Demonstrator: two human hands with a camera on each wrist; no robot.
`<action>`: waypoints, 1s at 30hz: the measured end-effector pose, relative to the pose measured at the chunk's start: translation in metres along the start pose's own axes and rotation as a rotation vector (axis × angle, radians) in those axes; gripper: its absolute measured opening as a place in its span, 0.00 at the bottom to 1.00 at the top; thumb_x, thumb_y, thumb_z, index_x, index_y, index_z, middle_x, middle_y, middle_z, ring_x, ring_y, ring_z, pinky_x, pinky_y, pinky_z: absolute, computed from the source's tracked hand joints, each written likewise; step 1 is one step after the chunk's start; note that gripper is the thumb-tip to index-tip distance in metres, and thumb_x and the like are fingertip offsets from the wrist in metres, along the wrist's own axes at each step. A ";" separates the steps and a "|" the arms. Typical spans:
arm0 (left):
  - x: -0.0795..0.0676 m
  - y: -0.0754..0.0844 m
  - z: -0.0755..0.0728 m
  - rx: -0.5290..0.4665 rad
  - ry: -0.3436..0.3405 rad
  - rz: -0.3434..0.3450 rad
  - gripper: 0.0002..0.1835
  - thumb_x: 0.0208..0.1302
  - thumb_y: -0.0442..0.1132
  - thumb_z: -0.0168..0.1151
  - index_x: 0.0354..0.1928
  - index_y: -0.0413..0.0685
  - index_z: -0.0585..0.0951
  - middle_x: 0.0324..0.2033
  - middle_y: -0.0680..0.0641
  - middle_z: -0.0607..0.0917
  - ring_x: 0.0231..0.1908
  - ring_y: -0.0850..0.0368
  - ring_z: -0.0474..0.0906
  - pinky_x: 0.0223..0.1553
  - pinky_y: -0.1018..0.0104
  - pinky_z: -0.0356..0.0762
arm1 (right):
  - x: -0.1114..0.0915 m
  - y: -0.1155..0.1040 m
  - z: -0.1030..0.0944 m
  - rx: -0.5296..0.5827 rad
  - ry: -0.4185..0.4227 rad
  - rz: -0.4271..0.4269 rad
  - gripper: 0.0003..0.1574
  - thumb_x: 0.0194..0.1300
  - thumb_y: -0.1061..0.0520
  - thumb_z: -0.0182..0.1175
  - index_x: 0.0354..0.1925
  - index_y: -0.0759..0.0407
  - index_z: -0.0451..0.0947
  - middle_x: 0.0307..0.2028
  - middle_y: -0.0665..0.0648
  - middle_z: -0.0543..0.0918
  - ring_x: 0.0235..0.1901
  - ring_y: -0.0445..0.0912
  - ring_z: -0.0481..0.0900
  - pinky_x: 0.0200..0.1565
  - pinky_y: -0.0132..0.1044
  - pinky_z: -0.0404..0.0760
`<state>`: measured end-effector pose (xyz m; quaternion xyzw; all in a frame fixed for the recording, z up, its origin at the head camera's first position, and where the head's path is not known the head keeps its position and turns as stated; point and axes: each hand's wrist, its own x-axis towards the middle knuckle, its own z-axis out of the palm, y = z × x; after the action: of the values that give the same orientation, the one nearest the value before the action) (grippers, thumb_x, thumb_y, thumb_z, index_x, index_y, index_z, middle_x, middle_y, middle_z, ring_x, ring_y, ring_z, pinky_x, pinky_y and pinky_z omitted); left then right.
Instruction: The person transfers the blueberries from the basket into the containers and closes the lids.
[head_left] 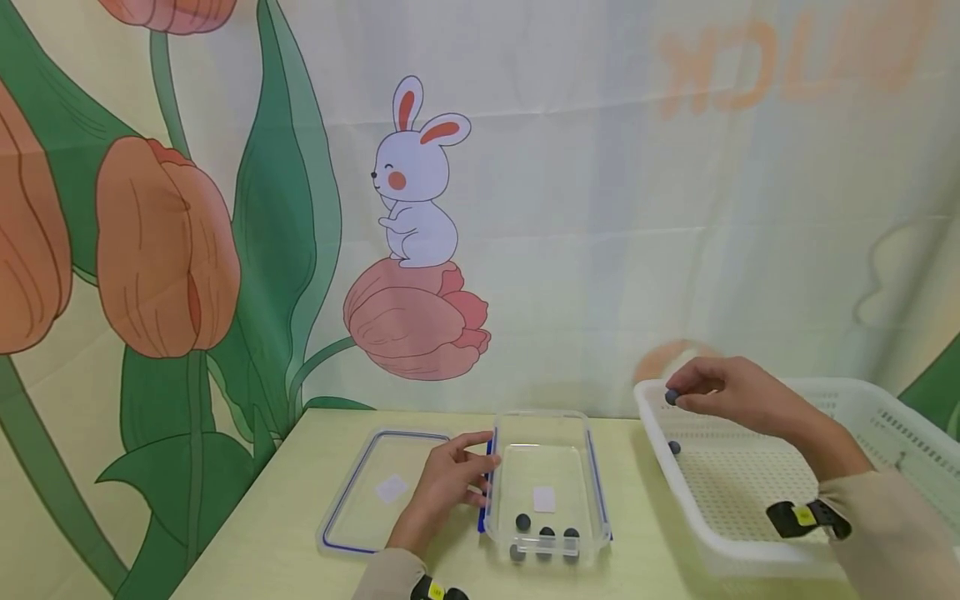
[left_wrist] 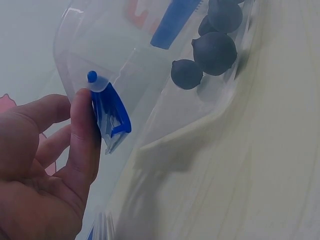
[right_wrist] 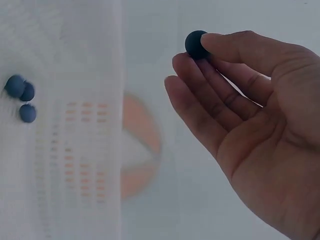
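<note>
My right hand point(head_left: 738, 396) pinches a dark blueberry point(right_wrist: 196, 45) between thumb and fingertips, above the left rim of a white plastic basket point(head_left: 686, 504). More blueberries point(right_wrist: 27, 113) lie inside the basket in the right wrist view. A clear rectangular box point(head_left: 498, 496) stands open on the table, with several blueberries point(head_left: 522, 522) gathered at its near end. At the box's left side, my left hand point(head_left: 442, 479) touches the wall with extended fingers. In the left wrist view, one fingertip rests by a blue latch point(left_wrist: 112, 112) hanging off the box.
A clear lid point(head_left: 356, 492) with a blue seal lies left of the box, partly behind the left forearm. The pale yellow table point(head_left: 277, 533) meets a printed curtain point(head_left: 555, 250) at the back. The basket's raised rim stands to the right of the box.
</note>
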<state>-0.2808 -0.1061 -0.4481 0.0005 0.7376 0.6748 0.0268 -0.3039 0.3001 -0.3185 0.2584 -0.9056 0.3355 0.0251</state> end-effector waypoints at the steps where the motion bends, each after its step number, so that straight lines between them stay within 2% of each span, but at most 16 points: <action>1: 0.000 0.000 0.000 0.001 0.000 0.000 0.26 0.70 0.39 0.73 0.68 0.47 0.82 0.37 0.44 0.81 0.29 0.56 0.81 0.28 0.66 0.88 | -0.001 -0.004 0.000 -0.004 0.011 -0.008 0.13 0.74 0.59 0.68 0.54 0.61 0.84 0.45 0.51 0.88 0.44 0.44 0.86 0.45 0.35 0.85; 7: -0.001 0.001 0.001 0.008 0.005 -0.004 0.25 0.70 0.39 0.73 0.68 0.48 0.82 0.37 0.44 0.81 0.29 0.56 0.81 0.28 0.66 0.88 | -0.010 -0.029 0.007 0.037 0.078 -0.077 0.12 0.74 0.58 0.68 0.54 0.58 0.86 0.47 0.52 0.87 0.45 0.43 0.87 0.46 0.35 0.87; 10: -0.001 0.001 0.001 0.015 0.010 -0.007 0.25 0.70 0.39 0.73 0.68 0.49 0.82 0.38 0.44 0.82 0.29 0.56 0.81 0.28 0.66 0.88 | -0.014 -0.039 0.013 0.083 0.085 -0.093 0.12 0.74 0.60 0.68 0.54 0.58 0.86 0.46 0.53 0.87 0.44 0.42 0.88 0.46 0.35 0.88; 17: -0.001 0.000 0.002 0.019 0.015 -0.007 0.25 0.70 0.39 0.73 0.68 0.49 0.82 0.38 0.44 0.82 0.30 0.55 0.81 0.28 0.66 0.88 | -0.020 -0.054 0.031 0.155 0.066 -0.098 0.10 0.74 0.60 0.68 0.52 0.58 0.85 0.44 0.52 0.89 0.43 0.47 0.89 0.43 0.37 0.88; 24: 0.000 0.000 0.003 0.020 0.012 -0.005 0.25 0.70 0.40 0.73 0.68 0.49 0.82 0.38 0.44 0.82 0.29 0.56 0.82 0.28 0.66 0.88 | -0.024 -0.061 0.040 0.190 0.064 -0.086 0.10 0.74 0.58 0.69 0.51 0.56 0.86 0.42 0.50 0.89 0.38 0.47 0.88 0.35 0.39 0.86; 30: -0.001 0.001 0.002 0.028 0.023 -0.005 0.25 0.71 0.40 0.73 0.68 0.48 0.82 0.38 0.44 0.82 0.30 0.55 0.82 0.28 0.66 0.88 | -0.022 -0.067 0.052 0.231 -0.002 -0.092 0.11 0.74 0.57 0.69 0.52 0.57 0.85 0.44 0.52 0.89 0.43 0.44 0.89 0.44 0.38 0.88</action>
<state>-0.2794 -0.1041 -0.4476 -0.0088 0.7473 0.6641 0.0202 -0.2459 0.2344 -0.3236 0.3013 -0.8481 0.4357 0.0095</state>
